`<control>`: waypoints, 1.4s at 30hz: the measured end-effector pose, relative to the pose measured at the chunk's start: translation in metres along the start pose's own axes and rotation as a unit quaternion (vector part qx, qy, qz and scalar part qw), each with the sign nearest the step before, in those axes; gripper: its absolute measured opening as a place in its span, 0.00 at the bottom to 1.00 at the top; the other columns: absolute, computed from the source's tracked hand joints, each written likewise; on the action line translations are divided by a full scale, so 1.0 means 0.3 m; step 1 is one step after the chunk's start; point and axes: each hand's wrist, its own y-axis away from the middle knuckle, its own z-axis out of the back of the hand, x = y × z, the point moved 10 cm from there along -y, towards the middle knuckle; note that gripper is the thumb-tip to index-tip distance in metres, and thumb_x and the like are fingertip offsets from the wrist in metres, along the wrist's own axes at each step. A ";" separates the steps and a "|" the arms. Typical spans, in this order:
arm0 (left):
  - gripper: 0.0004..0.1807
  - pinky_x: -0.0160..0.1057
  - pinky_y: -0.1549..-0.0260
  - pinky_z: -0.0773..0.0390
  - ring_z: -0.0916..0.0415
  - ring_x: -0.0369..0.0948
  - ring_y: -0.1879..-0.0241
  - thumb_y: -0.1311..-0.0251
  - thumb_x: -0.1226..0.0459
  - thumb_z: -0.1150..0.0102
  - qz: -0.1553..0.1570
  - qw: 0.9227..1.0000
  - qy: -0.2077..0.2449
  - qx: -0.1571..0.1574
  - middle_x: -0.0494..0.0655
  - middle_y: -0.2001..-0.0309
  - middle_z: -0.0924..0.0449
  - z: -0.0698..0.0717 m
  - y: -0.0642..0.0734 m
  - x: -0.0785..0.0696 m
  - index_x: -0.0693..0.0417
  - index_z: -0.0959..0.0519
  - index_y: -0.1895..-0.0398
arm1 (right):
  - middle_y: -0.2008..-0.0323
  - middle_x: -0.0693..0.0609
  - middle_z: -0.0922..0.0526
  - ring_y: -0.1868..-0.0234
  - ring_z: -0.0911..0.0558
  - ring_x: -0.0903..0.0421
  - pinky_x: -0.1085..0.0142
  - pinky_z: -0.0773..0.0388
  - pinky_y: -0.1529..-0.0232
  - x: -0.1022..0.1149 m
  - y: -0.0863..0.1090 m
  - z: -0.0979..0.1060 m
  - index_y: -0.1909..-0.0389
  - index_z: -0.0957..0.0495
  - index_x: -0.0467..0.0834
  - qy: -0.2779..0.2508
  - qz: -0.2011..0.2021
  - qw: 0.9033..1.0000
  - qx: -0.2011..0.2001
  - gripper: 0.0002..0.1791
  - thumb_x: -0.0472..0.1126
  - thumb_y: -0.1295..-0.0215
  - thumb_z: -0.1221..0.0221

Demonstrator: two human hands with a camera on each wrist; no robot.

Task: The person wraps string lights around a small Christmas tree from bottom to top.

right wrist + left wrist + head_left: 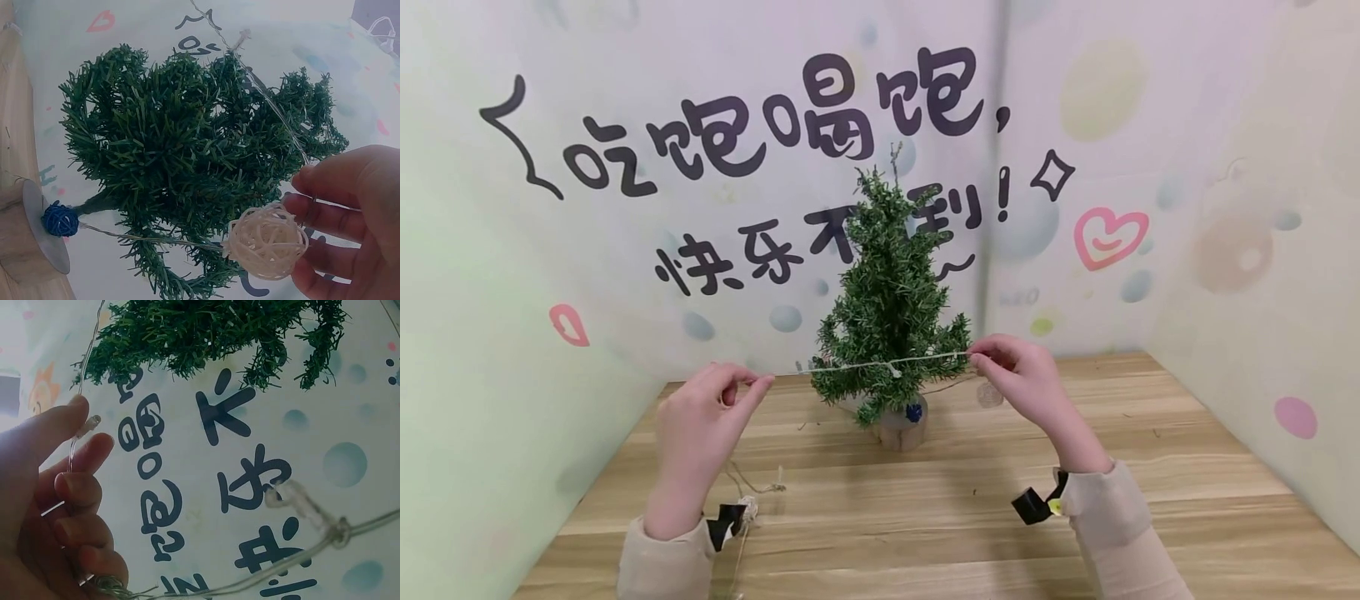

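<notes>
A small artificial Christmas tree (891, 283) stands upright on a round wooden base (901, 433). In front of its lower branches, a thin string-light wire (865, 365) runs nearly straight between both hands. My left hand (700, 425) pinches one end of that stretch; a tiny bulb (89, 427) shows by the thumb, and more wire passes behind the fingers. The other end is pinched by my right hand (1018, 375). A white wicker ball (267, 242) hangs at the right fingers, wire leading from it towards a blue wicker ball (60, 220) at the base.
More wire (760, 486) dangles below the left hand, with a pale clump (747, 510) by the wrist. Black wrist straps (1033, 506) sit at the cuffs. A wood-grain table (865, 533) lies beneath, and a printed backdrop (775, 50) with lettering surrounds it.
</notes>
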 end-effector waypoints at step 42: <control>0.26 0.39 0.88 0.29 0.38 0.38 0.89 0.33 0.52 0.44 0.296 0.898 0.231 0.230 0.51 0.67 0.26 -0.091 0.097 0.361 0.55 0.30 0.37 | 0.78 0.57 0.20 0.80 0.26 0.58 0.67 0.29 0.78 -0.030 -0.007 -0.049 0.68 0.18 0.45 -0.003 -0.003 1.000 0.018 0.02 0.38 0.37 0.36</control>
